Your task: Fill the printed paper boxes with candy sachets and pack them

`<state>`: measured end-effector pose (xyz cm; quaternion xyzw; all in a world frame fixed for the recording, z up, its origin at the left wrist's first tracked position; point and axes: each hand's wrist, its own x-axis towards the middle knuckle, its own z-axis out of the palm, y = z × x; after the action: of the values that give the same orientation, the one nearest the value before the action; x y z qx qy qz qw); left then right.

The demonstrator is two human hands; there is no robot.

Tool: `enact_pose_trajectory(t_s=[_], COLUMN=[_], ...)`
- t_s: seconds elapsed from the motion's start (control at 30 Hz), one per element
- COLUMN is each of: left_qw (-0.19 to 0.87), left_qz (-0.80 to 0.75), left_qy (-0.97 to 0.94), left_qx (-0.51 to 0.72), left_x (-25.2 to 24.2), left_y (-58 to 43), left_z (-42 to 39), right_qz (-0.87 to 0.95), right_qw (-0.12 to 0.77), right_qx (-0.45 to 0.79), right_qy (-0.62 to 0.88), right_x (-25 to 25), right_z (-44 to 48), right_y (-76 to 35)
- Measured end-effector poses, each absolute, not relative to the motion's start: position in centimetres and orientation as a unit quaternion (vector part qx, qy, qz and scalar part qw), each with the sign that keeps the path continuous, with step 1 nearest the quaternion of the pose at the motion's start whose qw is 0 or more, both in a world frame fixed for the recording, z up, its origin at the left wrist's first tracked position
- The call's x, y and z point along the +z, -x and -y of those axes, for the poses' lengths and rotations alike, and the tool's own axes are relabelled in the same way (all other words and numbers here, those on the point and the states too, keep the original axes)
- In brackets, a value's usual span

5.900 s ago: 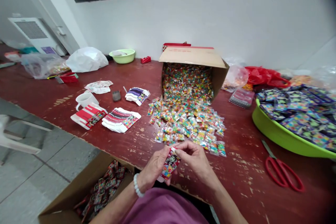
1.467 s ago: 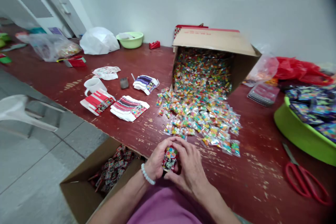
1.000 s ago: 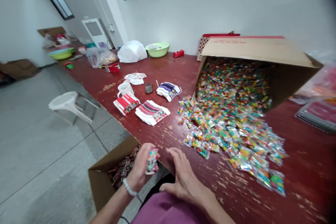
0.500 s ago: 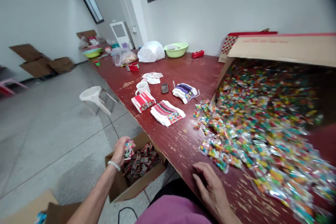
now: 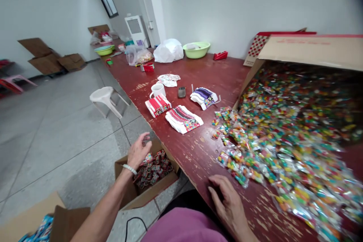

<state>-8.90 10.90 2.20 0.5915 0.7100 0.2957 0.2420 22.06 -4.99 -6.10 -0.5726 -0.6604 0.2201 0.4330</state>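
Your left hand (image 5: 138,152), loosely opened, holds nothing above the carton (image 5: 150,198) at near left, where small printed packets (image 5: 157,170) lie. Releasing low seems better; your right hand (image 5: 231,206) rests half-curled, empty, on the surface (image 5: 187,155).

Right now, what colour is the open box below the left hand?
The box is cardboard brown; the head view, the only one, shows it.

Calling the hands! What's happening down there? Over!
Left hand open above the carton. Right hand loosely curled at the table edge. Packets heaped inside the carton. Nothing seen between left hand and packets.
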Motion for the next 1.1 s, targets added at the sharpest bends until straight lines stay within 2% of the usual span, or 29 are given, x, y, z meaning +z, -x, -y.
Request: enact_pose_trajectory(t_s=[0.17,0.33,0.63,0.8,1.0,1.1], left_qw=[0.158,0.101,0.122,0.24,0.469,0.697], left_qz=[-0.615,-0.585,-0.599,-0.593,-0.485,-0.389], left_qy=[-0.736,-0.787,-0.777,-0.74,-0.711,-0.589], left_qx=[0.235,0.169,0.149,0.207,0.197,0.131], left_x=[1.6,0.3,0.3,1.5,2.7,3.5], left_y=[1.0,-5.0,-5.0,-5.4,-5.0,-5.2], left_z=[-14.3,-18.0,-19.5,-16.8,-7.6,-4.1], right_qz=[0.654,0.652,0.639,0.588,0.274,0.222], right_qw=[0.448,0.466,0.482,0.499,0.599,0.591], right_qx=[0.23,0.233,0.249,0.288,0.461,0.53], right_qy=[0.564,0.55,0.545,0.568,0.595,0.567], right_x=[-6.0,-5.8,-5.4,-6.4,-4.9,-2.4], right_z=[4.9,4.9,4.8,4.9,4.8,5.1], right_y=[-22.1,-22.2,-22.3,-22.3,-22.6,-22.7])
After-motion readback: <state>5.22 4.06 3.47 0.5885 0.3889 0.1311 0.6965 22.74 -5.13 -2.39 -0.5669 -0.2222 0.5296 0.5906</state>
